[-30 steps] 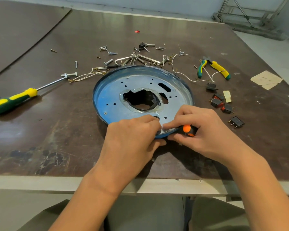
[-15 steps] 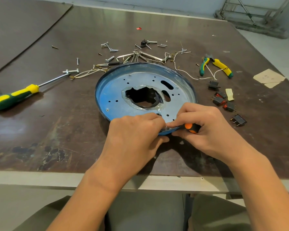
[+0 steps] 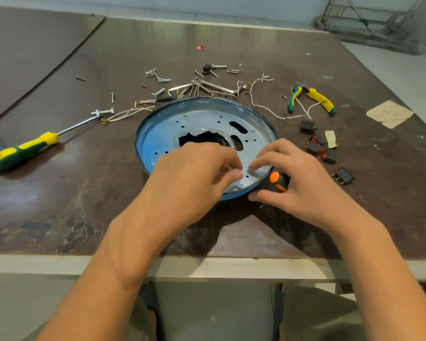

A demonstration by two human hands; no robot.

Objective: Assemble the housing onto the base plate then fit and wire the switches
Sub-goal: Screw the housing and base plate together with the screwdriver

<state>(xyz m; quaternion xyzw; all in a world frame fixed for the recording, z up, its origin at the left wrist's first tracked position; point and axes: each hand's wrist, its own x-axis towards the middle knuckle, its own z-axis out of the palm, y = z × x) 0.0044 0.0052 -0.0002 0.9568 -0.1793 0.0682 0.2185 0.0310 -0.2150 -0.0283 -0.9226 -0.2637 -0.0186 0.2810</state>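
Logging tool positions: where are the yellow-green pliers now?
In the head view, the pliers lie right of the blue round housing, just beyond the loose switches, with white wire across their handles.

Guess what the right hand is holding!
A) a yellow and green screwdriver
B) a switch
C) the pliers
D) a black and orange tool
D: the right hand grips a black and orange tool at the rim of the blue dish, while the yellow and green screwdriver lies untouched far left.

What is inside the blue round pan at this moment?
A silver perforated plate with a ragged central opening. The left hand and the right hand, gripping an orange-black screwdriver, cover its near edge; whatever lies there is hidden.
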